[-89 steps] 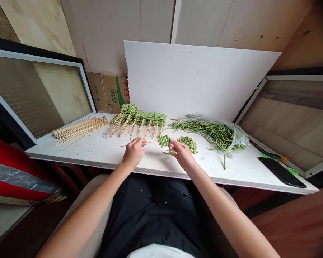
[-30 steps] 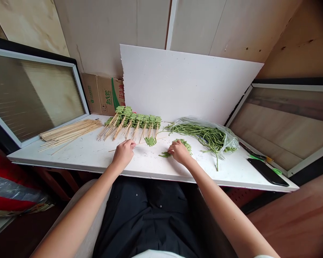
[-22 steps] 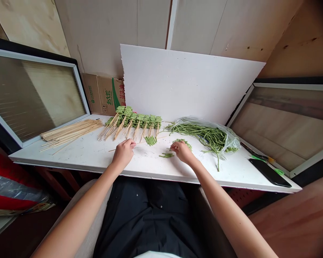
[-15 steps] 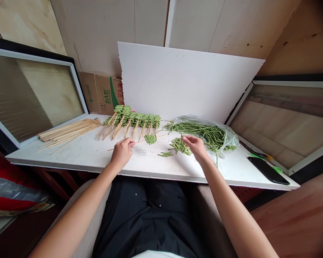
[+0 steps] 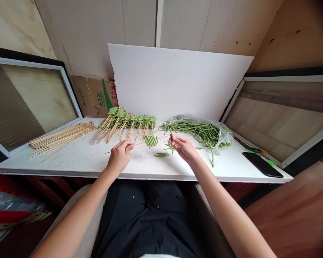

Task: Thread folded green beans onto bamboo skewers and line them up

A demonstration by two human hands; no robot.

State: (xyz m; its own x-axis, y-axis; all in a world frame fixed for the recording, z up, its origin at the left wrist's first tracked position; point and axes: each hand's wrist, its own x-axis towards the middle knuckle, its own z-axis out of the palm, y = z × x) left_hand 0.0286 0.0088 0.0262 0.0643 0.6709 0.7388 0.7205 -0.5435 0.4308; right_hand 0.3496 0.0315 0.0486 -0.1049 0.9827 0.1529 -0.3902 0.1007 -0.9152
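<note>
My left hand (image 5: 120,154) is closed around a thin bamboo skewer (image 5: 139,143) that points to the right. Several short green bean pieces (image 5: 151,141) sit side by side on it. Between the fingertips of my right hand (image 5: 184,147) is one more bean piece (image 5: 171,134), held upright close to the skewer's tip; whether the two touch I cannot tell. Partly hidden behind the right hand lies a pile of cut bean pieces (image 5: 169,146). A few loose pieces (image 5: 161,154) rest on the white table (image 5: 91,165) in front.
Bean-loaded skewers (image 5: 141,120) are stacked along the back, left of a clear plastic bag (image 5: 226,135) of long green beans (image 5: 196,128). Bare skewers (image 5: 63,136) lie at the left. A phone (image 5: 262,165) is at the right edge. Behind stand a cardboard box (image 5: 93,95) and white board (image 5: 177,82).
My right hand has moved left from above the cut pile to the skewer's tip, carrying the bean piece. The left hand keeps hold of the skewer. The view has shifted slightly.
</note>
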